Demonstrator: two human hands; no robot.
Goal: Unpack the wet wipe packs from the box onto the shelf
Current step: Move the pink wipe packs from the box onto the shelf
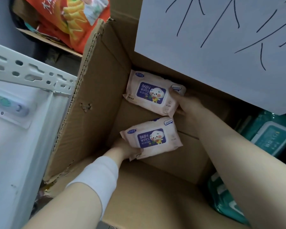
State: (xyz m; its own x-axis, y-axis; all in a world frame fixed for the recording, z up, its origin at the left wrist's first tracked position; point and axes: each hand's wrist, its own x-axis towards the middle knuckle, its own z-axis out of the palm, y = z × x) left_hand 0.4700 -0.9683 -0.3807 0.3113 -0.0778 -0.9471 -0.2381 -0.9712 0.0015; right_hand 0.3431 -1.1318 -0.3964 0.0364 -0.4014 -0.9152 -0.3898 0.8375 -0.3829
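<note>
Two pink baby wipe packs with purple labels are inside a big open cardboard box [92,100]. My left hand [124,150] grips the near pack [153,139] at its lower left edge, fingers under it. My right hand [186,103] grips the far pack [151,94] at its right end, thumb on top. Both packs are low in the box, label up. The white metal shelf [23,103] stands to the left of the box, with a pale pack [8,104] lying on it.
A white sheet with blue pen marks [213,38] covers the box's far right flap. Green wipe packs [271,138] lie to the right of the box. An orange snack bag [68,19] sits in another carton at the top left.
</note>
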